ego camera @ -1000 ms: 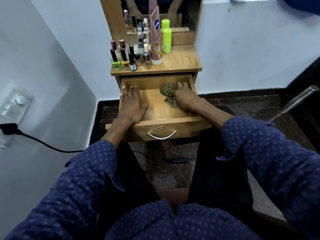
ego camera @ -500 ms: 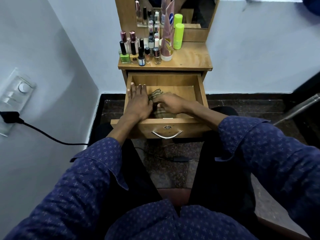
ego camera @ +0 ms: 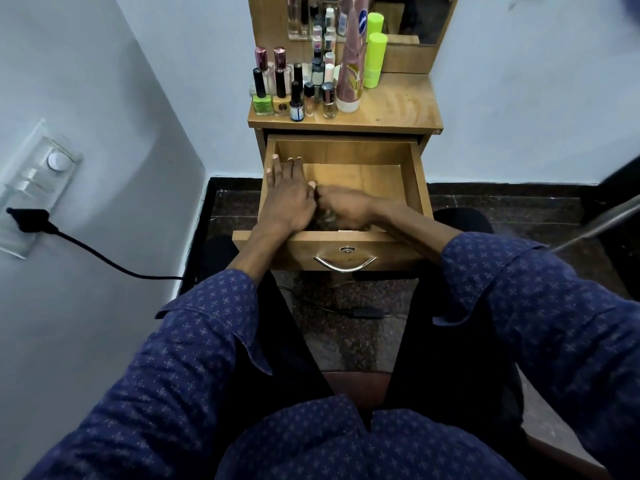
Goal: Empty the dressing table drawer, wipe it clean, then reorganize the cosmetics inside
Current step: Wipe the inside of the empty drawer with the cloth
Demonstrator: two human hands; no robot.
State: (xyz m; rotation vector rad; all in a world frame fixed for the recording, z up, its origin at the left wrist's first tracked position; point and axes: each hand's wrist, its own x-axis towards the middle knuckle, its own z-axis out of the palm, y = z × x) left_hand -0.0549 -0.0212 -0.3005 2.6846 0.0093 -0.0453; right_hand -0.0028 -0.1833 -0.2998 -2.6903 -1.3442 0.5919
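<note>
Head view: both hands [ego camera: 289,199] [ego camera: 346,207] crowd the drawer's [ego camera: 417,181] front-left edge.

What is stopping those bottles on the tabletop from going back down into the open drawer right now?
Both hands are in the way. The left hand lies flat along the drawer floor's left side, and the blurred right hand works a cloth near the front. The bottles stand on the tabletop above; the drawer's back right is bare.

Both hands crowd the drawer's [ego camera: 417,188] front-left; its right and back floor lies open.
</note>
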